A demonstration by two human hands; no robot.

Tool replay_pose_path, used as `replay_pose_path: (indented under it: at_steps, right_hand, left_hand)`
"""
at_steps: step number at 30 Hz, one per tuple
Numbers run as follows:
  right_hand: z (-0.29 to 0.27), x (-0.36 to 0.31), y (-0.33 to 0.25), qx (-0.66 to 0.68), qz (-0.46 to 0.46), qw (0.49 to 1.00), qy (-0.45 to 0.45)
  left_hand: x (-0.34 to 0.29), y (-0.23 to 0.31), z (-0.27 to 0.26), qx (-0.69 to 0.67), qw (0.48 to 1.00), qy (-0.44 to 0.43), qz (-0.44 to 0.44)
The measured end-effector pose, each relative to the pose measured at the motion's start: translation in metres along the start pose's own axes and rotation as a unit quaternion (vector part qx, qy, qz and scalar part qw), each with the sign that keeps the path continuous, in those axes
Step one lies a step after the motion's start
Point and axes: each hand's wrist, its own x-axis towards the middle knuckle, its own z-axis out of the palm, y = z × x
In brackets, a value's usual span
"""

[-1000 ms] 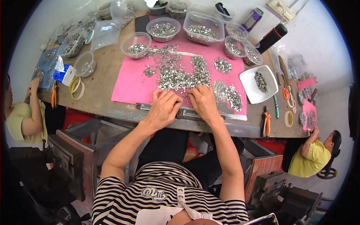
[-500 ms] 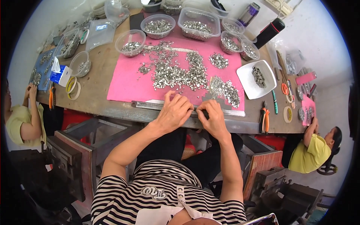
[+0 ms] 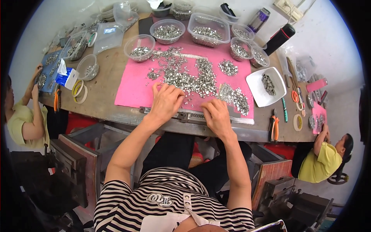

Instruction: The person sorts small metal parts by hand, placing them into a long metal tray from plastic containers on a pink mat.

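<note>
A metal rail (image 3: 193, 116) is set along the near edge of the pink mat (image 3: 129, 87), partly covered by both hands. Small metal pieces (image 3: 189, 81) are heaped across the middle of the mat, with a few scattered toward its near edge. The left hand (image 3: 167, 101) is held over the mat's near part with fingers bent, close to the scattered pieces; whether one is pinched cannot be told. The right hand (image 3: 217, 116) is held at the rail, right of the mat's near middle, its thumb and fingers curled together; whether anything is gripped cannot be told.

Another heap (image 3: 241, 103) is gathered at the mat's near right corner. Beyond the mat's far edge, a rectangular tub (image 3: 208, 41) is partly filled with pieces; a round bowl (image 3: 140, 56) is placed at its far left corner. Right of the mat, a white tray (image 3: 256, 92) and orange-handled pliers (image 3: 275, 128) are laid on the tabletop (image 3: 106, 73). Left of the mat, tape rolls (image 3: 79, 92) and a blue tissue pack (image 3: 66, 79) are placed. Yellow-clad co-workers are seated well out on the mat's left (image 3: 26, 123) and right (image 3: 319, 164) sides.
</note>
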Motion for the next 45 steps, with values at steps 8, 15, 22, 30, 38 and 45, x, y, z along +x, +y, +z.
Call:
replay_pose_path:
  at_steps: [8,15,22,30,38,45]
  right_hand:
    - [0.032,0.028,0.016,-0.043,-0.021,0.999,-0.008]
    - [0.037,0.034,0.018,-0.018,-0.006,1.000,0.003]
    - [0.041,0.038,0.020,-0.069,-0.030,0.997,-0.012]
    - [-0.010,0.003,0.014,0.094,0.121,0.988,0.001]
    - [-0.013,-0.036,-0.001,0.074,0.072,0.994,0.022]
    - [-0.012,-0.042,-0.004,0.001,0.017,1.000,0.013]
  left_hand:
    - [0.008,-0.001,0.013,0.050,0.998,0.002,0.025]
    - [0.009,-0.004,0.013,0.053,0.996,-0.026,0.060]
    - [0.014,-0.004,0.013,0.032,0.997,-0.044,0.057]
    - [0.000,0.028,0.002,-0.073,0.993,-0.043,0.080]
    - [-0.011,0.053,0.023,-0.086,0.986,-0.074,0.119]
    - [-0.018,0.053,0.024,-0.086,0.986,-0.049,0.133]
